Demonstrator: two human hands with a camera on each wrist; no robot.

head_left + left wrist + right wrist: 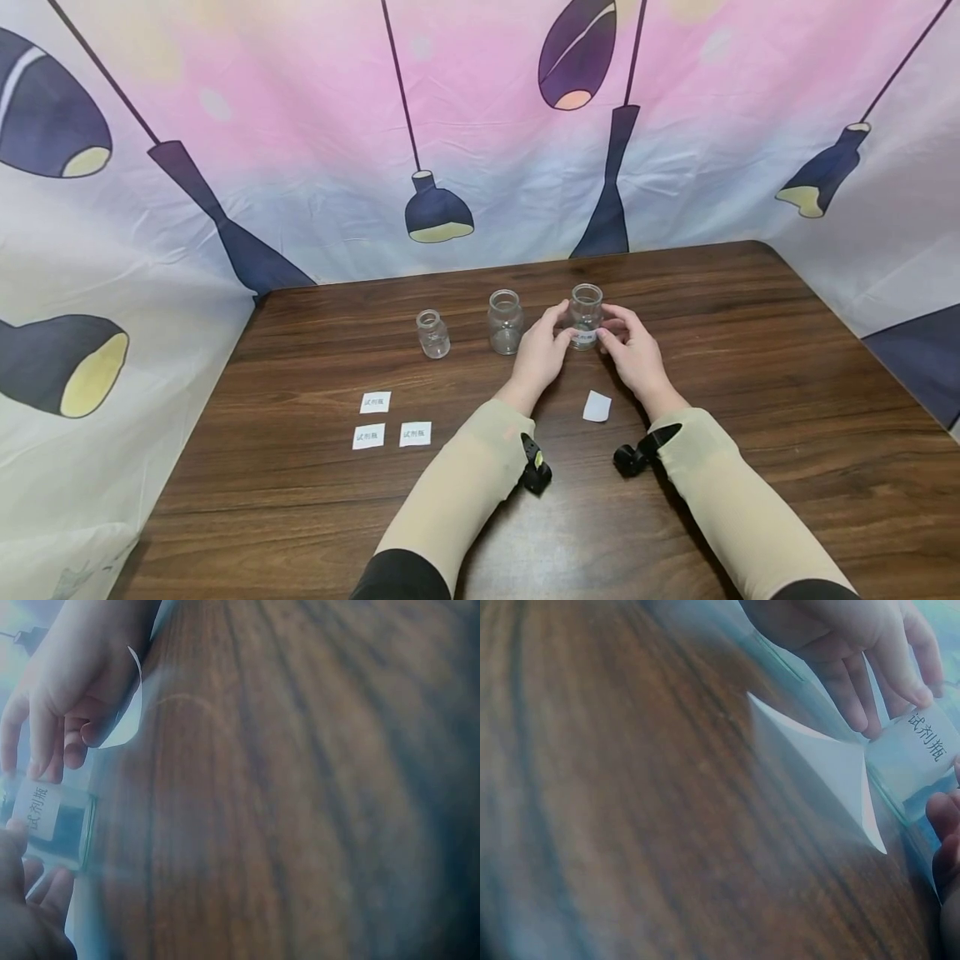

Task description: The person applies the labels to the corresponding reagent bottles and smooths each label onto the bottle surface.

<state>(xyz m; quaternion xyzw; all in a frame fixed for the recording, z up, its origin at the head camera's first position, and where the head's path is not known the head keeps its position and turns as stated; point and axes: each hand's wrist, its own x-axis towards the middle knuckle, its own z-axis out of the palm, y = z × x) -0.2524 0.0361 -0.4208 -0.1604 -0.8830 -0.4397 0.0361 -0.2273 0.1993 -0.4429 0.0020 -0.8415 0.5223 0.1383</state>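
Observation:
A clear glass jar [587,302] stands upright toward the back of the table, between the two hands. Across its lower front lies a white label [928,739] with printed characters. My left hand [542,350] holds the jar's left side, fingers behind and thumb at the label's left end. On the opposite side my right hand [636,354] grips the jar likewise, its thumb at the label's right end. In the left wrist view the jar [71,832] shows sideways, with fingertips on the label. A curled piece of blank white paper [597,407] lies in front.
Left of the hands stand a similar open glass jar [506,323] and a smaller glass bottle [432,335]. Three printed labels, among them a rear one [375,402], lie at the left on the wooden table [285,500]. A patterned cloth [322,117] hangs behind.

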